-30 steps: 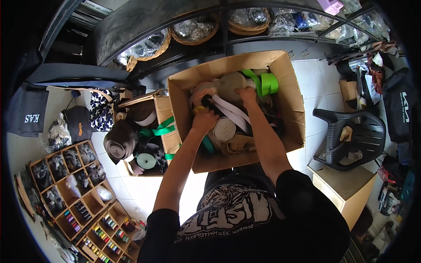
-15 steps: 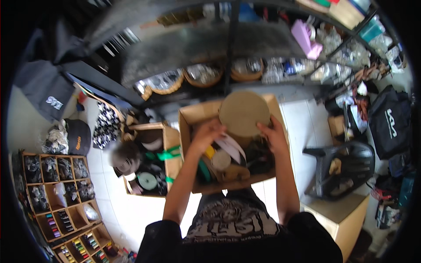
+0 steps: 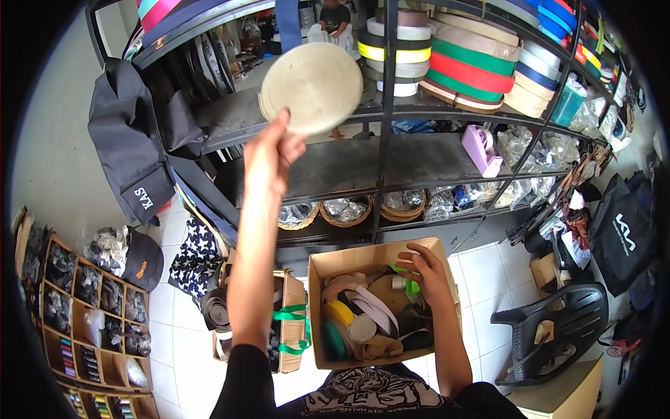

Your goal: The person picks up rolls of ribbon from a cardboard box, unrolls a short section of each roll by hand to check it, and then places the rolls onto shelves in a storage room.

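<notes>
A flat beige roll of webbing [image 3: 313, 87] is gripped at its lower edge by my left hand [image 3: 269, 150], raised in front of the black shelf. The thumb lies on the roll's face; the other fingers are curled beneath its edge. My right hand [image 3: 427, 272] hangs over the right side of an open cardboard box [image 3: 447, 244], fingers apart and holding nothing. Inside that box are several webbing rolls and loose strips, among them a white strip [image 3: 373, 307], a yellow piece [image 3: 340, 313], a small pale roll [image 3: 362, 327] and a bright green piece beside my right hand.
Stacked webbing rolls [image 3: 467, 70] fill the upper right shelf. Below stand a lilac tape dispenser [image 3: 481, 150] and baskets of bagged items [image 3: 345, 209]. A second box [image 3: 292, 321] with green straps is at left, a black chair [image 3: 551, 335] at right. Another person [image 3: 333, 19] is beyond the shelf.
My left hand has lifted the beige roll out from above the box, up and leftward to shelf height. My right hand has let go of it and stays by the box. The view has tilted up.
</notes>
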Tool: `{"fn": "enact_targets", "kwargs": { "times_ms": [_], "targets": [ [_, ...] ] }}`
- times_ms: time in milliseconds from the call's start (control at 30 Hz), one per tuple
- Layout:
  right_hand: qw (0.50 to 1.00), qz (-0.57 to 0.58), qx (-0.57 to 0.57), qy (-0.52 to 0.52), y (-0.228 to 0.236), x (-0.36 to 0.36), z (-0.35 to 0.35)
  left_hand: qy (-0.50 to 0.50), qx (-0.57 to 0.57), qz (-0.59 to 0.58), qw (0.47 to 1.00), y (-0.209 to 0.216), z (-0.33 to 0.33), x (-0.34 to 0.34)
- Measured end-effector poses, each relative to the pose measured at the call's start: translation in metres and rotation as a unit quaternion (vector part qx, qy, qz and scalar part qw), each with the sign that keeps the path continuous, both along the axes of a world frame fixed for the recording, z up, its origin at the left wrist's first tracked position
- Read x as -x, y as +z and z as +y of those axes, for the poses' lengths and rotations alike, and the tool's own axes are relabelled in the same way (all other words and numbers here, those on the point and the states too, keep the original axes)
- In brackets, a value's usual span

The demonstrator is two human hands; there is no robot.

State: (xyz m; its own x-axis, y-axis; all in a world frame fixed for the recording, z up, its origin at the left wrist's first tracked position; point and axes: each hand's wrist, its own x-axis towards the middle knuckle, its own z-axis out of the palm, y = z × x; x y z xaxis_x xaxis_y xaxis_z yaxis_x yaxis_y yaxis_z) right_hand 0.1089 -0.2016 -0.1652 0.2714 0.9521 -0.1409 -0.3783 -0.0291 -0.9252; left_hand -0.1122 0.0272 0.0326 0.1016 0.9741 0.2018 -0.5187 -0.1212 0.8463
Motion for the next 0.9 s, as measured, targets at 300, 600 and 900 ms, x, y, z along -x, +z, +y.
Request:
{"fn": "enact_targets", "kwargs": {
  "times_ms": [300,600,900],
  "targets": [
    [0.995,0.045,0.03,-0.09,-0.029,-0.029,-0.056,0.043,0.056,0.087,0.994,0.029,0.13,-0.063],
    [0.98,0.086,0.072,-0.167,-0.061,-0.043,-0.098,-0.089,0.021,0.182,0.979,0.018,0.149,-0.056],
    [0.97,0.055,0.206,-0.118,-0.128,-0.045,-0.093,-0.075,0.004,0.227,0.971,-0.005,0.143,-0.038]
  ]
}}
